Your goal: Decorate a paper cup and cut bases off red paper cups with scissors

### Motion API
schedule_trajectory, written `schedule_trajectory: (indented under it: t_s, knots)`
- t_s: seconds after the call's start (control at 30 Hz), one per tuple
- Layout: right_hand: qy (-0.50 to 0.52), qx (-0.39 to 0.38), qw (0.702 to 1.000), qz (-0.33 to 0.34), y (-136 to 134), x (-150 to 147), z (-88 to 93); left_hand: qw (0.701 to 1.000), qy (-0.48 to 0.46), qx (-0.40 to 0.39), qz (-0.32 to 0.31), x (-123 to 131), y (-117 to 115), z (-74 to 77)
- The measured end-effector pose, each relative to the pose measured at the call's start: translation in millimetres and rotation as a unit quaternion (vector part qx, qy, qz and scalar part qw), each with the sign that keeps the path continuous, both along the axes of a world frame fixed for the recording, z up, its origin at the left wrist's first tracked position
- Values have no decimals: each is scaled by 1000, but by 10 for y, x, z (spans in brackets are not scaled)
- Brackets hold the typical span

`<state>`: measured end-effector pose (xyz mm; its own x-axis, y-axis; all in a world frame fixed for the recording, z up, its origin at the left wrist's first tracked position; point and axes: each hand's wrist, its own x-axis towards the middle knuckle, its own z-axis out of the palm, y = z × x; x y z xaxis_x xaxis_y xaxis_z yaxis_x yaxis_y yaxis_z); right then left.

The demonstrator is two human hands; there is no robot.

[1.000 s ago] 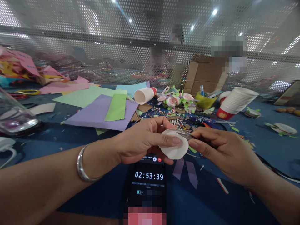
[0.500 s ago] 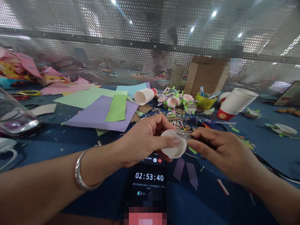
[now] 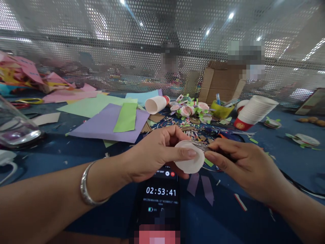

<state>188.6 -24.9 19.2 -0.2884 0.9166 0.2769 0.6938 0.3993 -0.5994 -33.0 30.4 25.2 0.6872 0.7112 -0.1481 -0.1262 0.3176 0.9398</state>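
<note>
My left hand (image 3: 162, 152), a bracelet on its wrist, pinches a white paper cup base (image 3: 191, 164), cut down to a shallow round with an uneven edge. The thumb lies across its inside and the fingers support it from behind. In my right hand (image 3: 237, 162) is a pair of small scissors (image 3: 200, 146); their metal blades meet the upper right edge of the cup base, and the handles are mostly hidden by the fingers. Below the hands lie purple paper strips (image 3: 193, 184) and a phone (image 3: 159, 196) with a running timer.
Coloured paper sheets (image 3: 109, 125) lie to the left. Behind the hands are paper scraps (image 3: 175, 122), a tipped paper cup (image 3: 153, 105) and a pile of small paper crafts (image 3: 189, 109). A leaning cup stack (image 3: 256, 110) and yellow container (image 3: 221, 110) stand right; a clear vessel (image 3: 17, 125) stands left.
The cup base has turned and tilted slightly, showing more of its flat inside. My left thumb sits a little further right. The scissors stay at its edge.
</note>
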Motion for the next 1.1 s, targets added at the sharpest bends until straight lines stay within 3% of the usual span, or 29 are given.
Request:
schedule_trajectory:
  t_s: [0.23, 0.47, 0.77, 1.1]
  knots:
    - [-2, 12, 1000, -9, 1, -2, 3, 1000, 9, -29, -2, 5, -6, 27]
    - [-15, 26, 997, -68, 69, 42, 25, 999, 17, -6, 31, -3, -4, 26]
    - [-26, -6, 998, -55, 55, 33, -2, 983, 63, 143, 94, -21, 3, -45]
    - [-28, -34, 999, -25, 40, 11, 8, 932, 142, 295, 157, -59, -9, -16]
